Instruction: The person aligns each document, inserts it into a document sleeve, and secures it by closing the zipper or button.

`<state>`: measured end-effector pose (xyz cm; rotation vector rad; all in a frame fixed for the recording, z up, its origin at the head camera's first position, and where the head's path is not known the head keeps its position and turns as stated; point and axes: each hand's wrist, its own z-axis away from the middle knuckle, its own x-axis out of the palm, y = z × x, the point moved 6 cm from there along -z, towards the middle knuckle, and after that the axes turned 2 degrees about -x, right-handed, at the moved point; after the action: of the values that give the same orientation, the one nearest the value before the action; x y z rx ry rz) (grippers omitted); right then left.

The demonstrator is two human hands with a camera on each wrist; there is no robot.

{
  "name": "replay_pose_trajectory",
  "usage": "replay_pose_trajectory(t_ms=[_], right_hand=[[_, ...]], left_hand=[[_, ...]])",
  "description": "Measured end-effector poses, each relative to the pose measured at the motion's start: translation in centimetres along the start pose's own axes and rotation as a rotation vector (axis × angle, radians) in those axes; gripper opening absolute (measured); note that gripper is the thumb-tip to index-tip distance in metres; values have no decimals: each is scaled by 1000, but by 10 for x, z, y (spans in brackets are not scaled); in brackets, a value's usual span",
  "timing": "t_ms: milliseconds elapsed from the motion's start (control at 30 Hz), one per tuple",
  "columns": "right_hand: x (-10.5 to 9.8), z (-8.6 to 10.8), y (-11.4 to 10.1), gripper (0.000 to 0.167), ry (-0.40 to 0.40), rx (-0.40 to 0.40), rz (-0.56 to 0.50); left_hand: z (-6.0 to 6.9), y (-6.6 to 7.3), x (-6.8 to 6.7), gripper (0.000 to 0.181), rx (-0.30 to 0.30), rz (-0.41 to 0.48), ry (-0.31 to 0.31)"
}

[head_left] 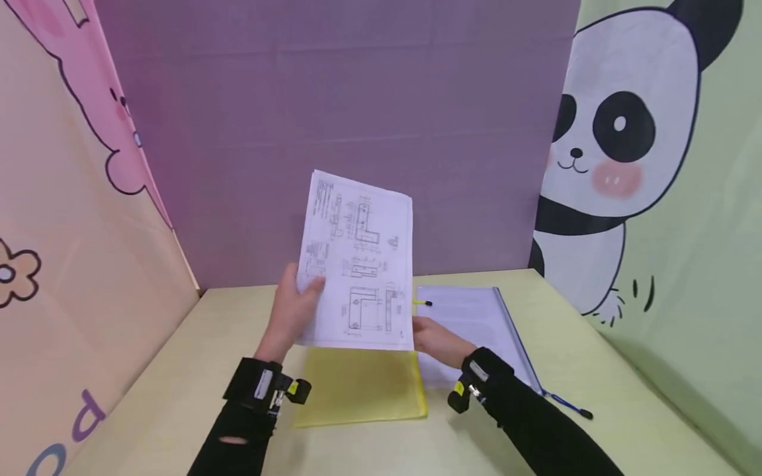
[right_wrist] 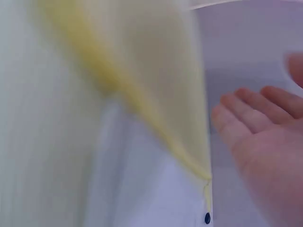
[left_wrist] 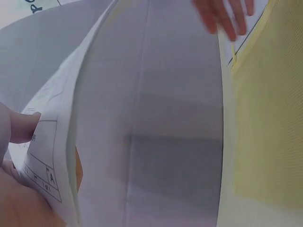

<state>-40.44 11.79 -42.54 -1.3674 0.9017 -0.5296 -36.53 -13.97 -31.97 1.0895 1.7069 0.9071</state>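
Note:
Upright above the table, a small stack of white paper sheets (head_left: 381, 264) printed with technical drawings is held by my left hand (head_left: 292, 311), thumb on the front at the left edge. The left wrist view shows the thumb and fingers pinching that edge. By the lower right corner of the sheets is my right hand (head_left: 439, 340), its fingertips partly hidden behind them in the head view. In the right wrist view its fingers (right_wrist: 258, 111) are extended and grip nothing. A yellow zip pouch (head_left: 363, 390) lies flat below the sheets.
To the right, a clear zip pouch (head_left: 470, 330) with a dark blue edge lies on the pale table (head_left: 238, 370), its blue zip pull (head_left: 571, 404) pointing to the near right. The yellow pouch's pull (head_left: 424, 303) lies over it. A purple backdrop (head_left: 357, 99) stands behind.

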Motion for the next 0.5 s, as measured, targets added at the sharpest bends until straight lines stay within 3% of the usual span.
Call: replay_pose_trajectory(t_ms=[100,167,233,300,500], right_hand=[[-11,3,-13,42,63,-29,-376],[-17,6,-23,49,94,-50,-508],[-19,8,-32,55,101,-64,-550],[-20,10,-37,49,120,-66,-561],[-20,17,-41,44,181,-85,-492]], left_hand=[[2,-1,5,30,5,40,-12],[2,-3,9,31,17,60,-19],[3,-5,15,30,25,84,-26],[5,-9,23,30,37,109,-36],[13,-18,43,31,58,186,-64]])
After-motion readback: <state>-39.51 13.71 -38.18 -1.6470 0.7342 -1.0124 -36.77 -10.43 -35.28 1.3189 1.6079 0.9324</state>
